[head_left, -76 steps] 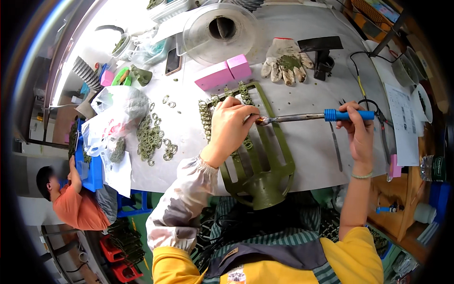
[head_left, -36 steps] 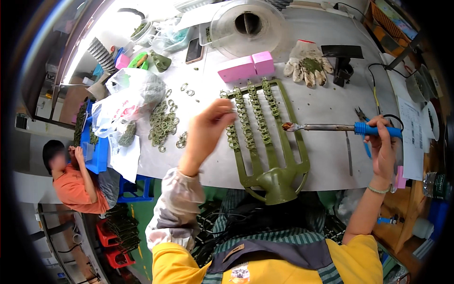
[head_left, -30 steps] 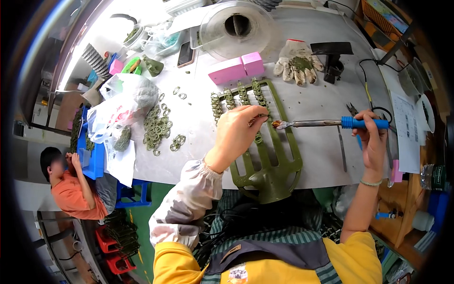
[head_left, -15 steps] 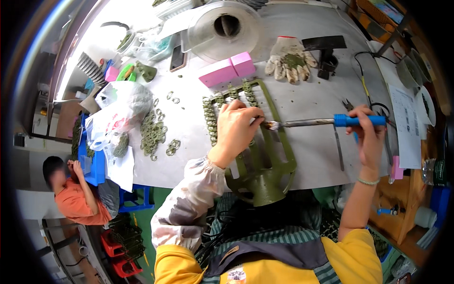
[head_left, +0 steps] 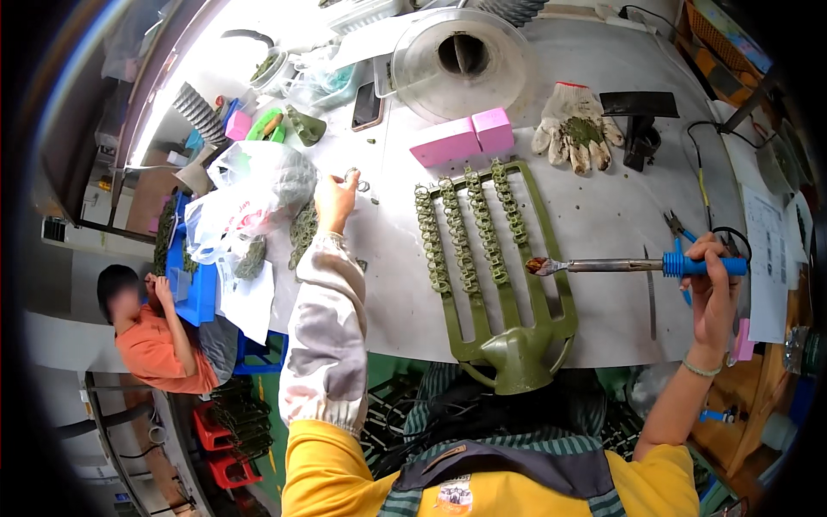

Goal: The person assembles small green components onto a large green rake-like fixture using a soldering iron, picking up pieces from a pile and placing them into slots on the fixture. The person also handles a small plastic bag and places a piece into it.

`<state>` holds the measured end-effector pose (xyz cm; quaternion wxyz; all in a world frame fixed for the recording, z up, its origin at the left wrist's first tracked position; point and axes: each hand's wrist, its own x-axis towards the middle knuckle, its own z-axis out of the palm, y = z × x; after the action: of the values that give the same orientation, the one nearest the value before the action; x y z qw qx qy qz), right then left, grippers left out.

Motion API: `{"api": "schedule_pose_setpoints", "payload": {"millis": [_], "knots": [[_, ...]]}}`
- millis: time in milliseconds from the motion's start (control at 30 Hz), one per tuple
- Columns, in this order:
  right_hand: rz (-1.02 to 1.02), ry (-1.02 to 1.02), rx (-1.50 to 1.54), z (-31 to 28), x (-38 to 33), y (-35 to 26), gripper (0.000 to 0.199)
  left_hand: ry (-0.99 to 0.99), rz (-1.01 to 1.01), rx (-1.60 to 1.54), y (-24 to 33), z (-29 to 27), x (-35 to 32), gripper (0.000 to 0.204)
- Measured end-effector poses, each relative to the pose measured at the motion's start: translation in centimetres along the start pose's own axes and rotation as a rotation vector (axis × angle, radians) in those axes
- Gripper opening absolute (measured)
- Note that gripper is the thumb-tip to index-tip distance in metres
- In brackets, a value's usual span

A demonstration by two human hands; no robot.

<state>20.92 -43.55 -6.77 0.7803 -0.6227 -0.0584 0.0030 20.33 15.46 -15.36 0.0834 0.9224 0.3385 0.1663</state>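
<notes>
My left hand (head_left: 334, 205) has its thumb and fingers pinched at a small green ring (head_left: 351, 175) lying with another loose ring on the table. Wrist and forearm partly cover a pile of similar green rings (head_left: 303, 231). In my right hand (head_left: 713, 280) is a soldering iron (head_left: 616, 265), gripped by its blue ribbed handle. Its dark, crusted tip is over the right part of a green forked frame (head_left: 564, 320). Four long bars run up this frame, bearing rows of green ring links (head_left: 484, 226). The frame's cone-shaped base points toward me.
Pink blocks (head_left: 463, 138), a stained glove (head_left: 579, 129) and a black stand (head_left: 639, 129) sit beyond the frame. Pliers (head_left: 680, 233) and a thin metal tool (head_left: 649, 297) lie right. Plastic bags (head_left: 241, 202) are left; a person in orange (head_left: 159, 345) sits farther left.
My left hand has left the frame and moved left to the loose rings. The iron stays in my right hand, its tip still near the frame. The whole view has shifted slightly.
</notes>
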Motion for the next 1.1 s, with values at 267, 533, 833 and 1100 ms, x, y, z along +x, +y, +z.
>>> {"api": "schedule_pose_setpoints", "payload": {"millis": [267, 533, 833, 1100], "knots": [[-0.013, 0.008, -0.031, -0.3, -0.5, -0.8, 0.018, -0.146, -0.056, -0.569, 2.6, -0.8, -3.0, 0.032], [-0.017, 0.011, -0.026, 0.2, -0.7, -0.7, 0.016, -0.359, 0.337, -1.04, 13.1, -9.0, -15.2, 0.014], [0.042, 0.018, 0.046, 0.5, -0.3, 0.8, 0.015, -0.12, 0.805, -0.557, 18.5, -6.7, -19.6, 0.017], [0.015, -0.068, 0.043, 1.4, 0.2, 1.6, 0.018, -0.148, 0.815, -0.433, 19.7, -5.4, -19.5, 0.014]]}}
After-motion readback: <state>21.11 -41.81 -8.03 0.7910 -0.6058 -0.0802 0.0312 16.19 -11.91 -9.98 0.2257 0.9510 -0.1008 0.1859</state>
